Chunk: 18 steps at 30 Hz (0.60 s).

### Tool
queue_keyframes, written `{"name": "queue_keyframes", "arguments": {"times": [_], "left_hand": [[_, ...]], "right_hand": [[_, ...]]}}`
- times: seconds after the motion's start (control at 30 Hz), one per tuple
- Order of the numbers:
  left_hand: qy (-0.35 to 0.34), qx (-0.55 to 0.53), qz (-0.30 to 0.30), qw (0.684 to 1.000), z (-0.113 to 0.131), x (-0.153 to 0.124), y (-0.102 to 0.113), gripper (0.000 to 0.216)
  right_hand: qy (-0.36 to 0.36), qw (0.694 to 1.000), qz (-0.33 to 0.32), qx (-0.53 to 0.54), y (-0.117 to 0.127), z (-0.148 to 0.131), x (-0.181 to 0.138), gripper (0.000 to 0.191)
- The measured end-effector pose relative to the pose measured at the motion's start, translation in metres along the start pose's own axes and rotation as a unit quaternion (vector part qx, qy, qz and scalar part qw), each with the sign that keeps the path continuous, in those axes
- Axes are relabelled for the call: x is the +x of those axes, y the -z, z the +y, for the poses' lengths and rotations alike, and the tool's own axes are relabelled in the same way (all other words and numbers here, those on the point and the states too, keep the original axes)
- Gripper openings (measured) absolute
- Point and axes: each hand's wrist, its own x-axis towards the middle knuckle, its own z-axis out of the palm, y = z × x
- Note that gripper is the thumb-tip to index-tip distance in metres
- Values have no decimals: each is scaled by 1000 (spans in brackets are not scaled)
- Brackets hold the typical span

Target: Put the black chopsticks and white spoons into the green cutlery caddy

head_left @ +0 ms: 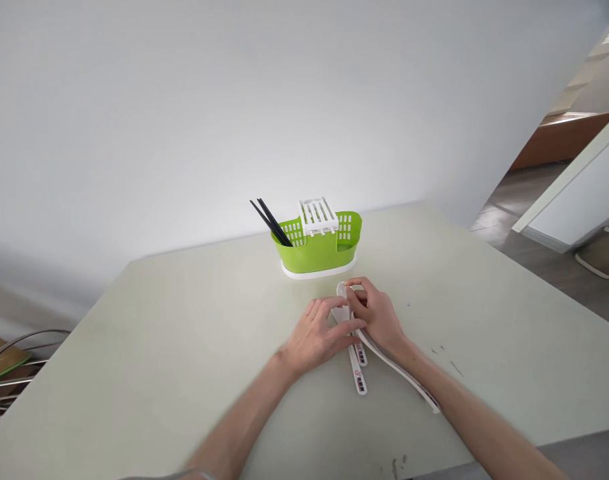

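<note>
My right hand (377,313) is closed, with its fingertips pinching the bowl end of a long white spoon (404,375). The spoon's handle runs toward me, beside my right forearm. My left hand (318,333) reaches over two shorter white spoons (354,367), thumb and fingers apart, close to the bowl of one. Red and dark print marks the handle ends of these spoons, which lie side by side on the table. My fingers hide parts of the bowls, so I cannot tell exactly which ones my left hand touches.
Beyond my hands, a green utensil basket (314,257) with a white base and white slotted top piece stands near the wall. Black chopsticks (272,223) lean in its left compartment. The pale table (184,320) carries dark marks. A metal rack (19,367) is at lower left.
</note>
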Motion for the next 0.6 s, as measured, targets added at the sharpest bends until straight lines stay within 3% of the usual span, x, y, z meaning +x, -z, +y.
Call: {"name": "queue_keyframes", "arguments": {"times": [0.27, 0.6], "left_hand": [[22, 0, -40, 999, 2, -4, -2, 17], [13, -19, -31, 999, 0, -1, 1, 17]], "right_hand": [[24, 1000, -6, 2, -3, -2, -4, 46], [47, 998, -41, 5, -5, -1, -5, 40]]}}
